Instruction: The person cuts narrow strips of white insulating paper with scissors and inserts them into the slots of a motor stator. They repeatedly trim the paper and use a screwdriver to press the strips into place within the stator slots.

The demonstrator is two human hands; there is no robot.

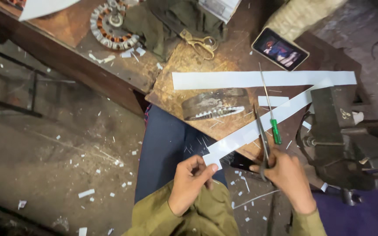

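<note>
Cluttered wooden workbench point(206, 57), left hand point(191, 183) pinching white paper strip point(259, 126), right hand point(287, 175) gripping scissors point(262, 135)

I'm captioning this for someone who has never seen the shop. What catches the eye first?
The long white paper strip running diagonally across the bench, its near end pinched by the left hand while the right hand works scissors on it. Next, the lit phone at the top and the dark vise at right.
</note>
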